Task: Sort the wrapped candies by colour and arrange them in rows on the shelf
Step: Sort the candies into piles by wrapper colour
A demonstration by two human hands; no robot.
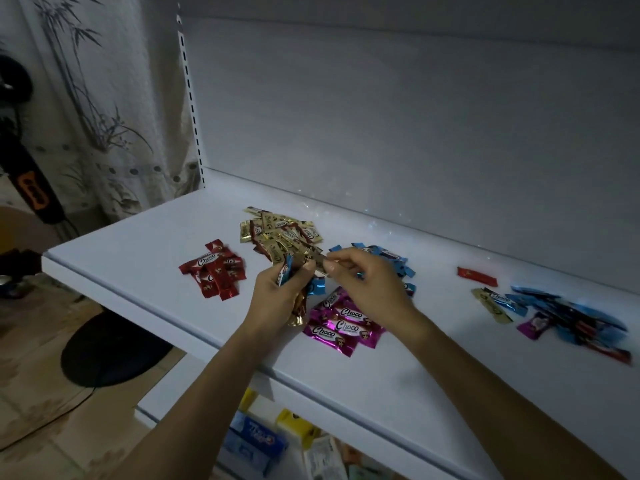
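My left hand [277, 296] is curled round a small bunch of mixed candies [286, 270]. A blue wrapper sticks out at the top and gold ones show below my fist. My right hand [370, 289] pinches a single gold candy [320, 264] between thumb and forefinger, right against the bunch, with the other fingers loosely bent. Both hands hover over the middle of the white shelf [138, 244].

Around them lie the sorted heaps. The red pile [214, 271] is toward the shelf's left end. The gold pile [280, 233] lies farther back, just beyond my left hand. The blue pile [381, 256] is behind my right hand and partly hidden by it. The magenta pile [343, 322] is nearest the front edge, between my wrists, its wrappers overlapping rather than in a row.

Toward the right end, well apart from these, one red candy [477, 276] lies alone near the back wall. In front of it is the unsorted heap [571, 317], mostly blue, with a gold stick [491, 304] and a magenta candy [535, 325] at its left side.

On the lower shelf [162, 415] stand blurred packets [256, 441], too soft to read.
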